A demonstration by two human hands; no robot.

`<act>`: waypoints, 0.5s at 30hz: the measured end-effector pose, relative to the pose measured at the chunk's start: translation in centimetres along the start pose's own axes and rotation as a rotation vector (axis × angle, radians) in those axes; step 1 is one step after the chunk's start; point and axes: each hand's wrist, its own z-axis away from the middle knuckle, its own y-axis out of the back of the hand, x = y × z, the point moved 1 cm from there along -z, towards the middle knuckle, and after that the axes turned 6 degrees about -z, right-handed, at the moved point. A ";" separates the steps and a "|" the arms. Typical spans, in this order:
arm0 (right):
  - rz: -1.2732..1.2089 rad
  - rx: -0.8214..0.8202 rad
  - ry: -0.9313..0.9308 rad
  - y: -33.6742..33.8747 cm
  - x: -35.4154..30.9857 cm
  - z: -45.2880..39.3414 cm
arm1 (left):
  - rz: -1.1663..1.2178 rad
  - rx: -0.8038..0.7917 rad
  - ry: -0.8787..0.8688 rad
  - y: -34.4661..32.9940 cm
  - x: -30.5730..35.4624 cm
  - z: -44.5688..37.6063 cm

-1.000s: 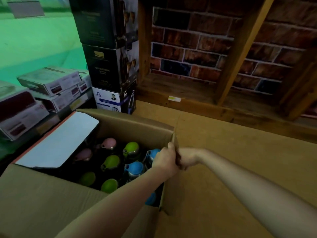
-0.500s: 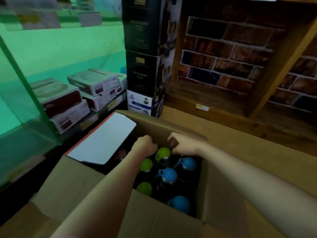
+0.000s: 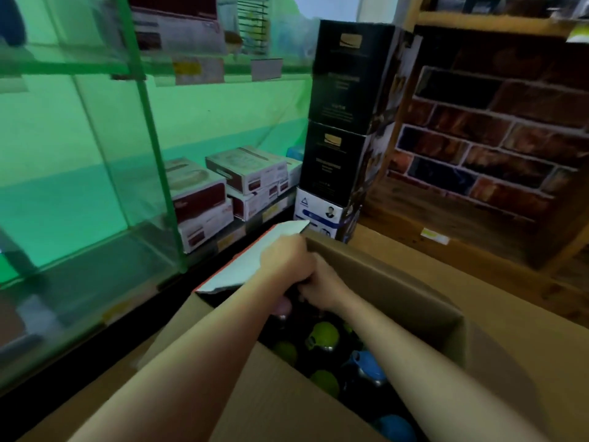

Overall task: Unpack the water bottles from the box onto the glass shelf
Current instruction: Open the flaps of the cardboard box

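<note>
Head view: both hands reach into the far end of the open cardboard box point(image 3: 398, 291). The left hand point(image 3: 285, 260) and right hand point(image 3: 322, 287) touch, each grip curled around something dark; what it is cannot be told. Green-capped bottles point(image 3: 322, 336) and blue-capped bottles point(image 3: 366, 368) stand in the box below and nearer than the grips. The glass shelf point(image 3: 89, 275) lies to their left.

No words can be read here.
The black boxes point(image 3: 342, 78) far back have gold marks and pale lines of print, too blurry to read. The white box point(image 3: 317, 212) under them shows a blue triangle sign.
</note>
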 end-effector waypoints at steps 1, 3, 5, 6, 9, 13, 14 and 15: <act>-0.023 0.037 0.042 -0.4 -0.9 -0.9 | -0.020 0.107 -0.008 1.0 -0.8 0.0; -0.049 0.081 0.134 -1.3 -2.7 -2.7 | -0.002 0.219 -0.029 2.2 -2.9 0.0; -0.124 0.077 0.174 -2.4 -4.6 -3.9 | 0.023 0.214 -0.057 2.0 -5.8 0.0; -0.158 0.054 0.174 -3.1 -5.3 -4.4 | 0.000 0.188 -0.057 1.5 -7.3 0.0; -0.166 -0.054 0.188 -5.7 -6.3 -5.9 | -0.106 0.112 -0.027 -0.3 -10.6 0.1; -0.097 -0.056 0.194 -7.8 -5.5 -7.4 | -0.149 0.073 -0.029 -1.4 -12.2 -0.7; -0.095 -0.049 0.198 -7.7 -5.3 -7.6 | -0.146 0.069 -0.026 -1.5 -12.2 -0.8; -0.105 -0.052 0.205 -7.5 -5.2 -7.7 | -0.142 0.073 -0.021 -1.6 -12.1 -1.0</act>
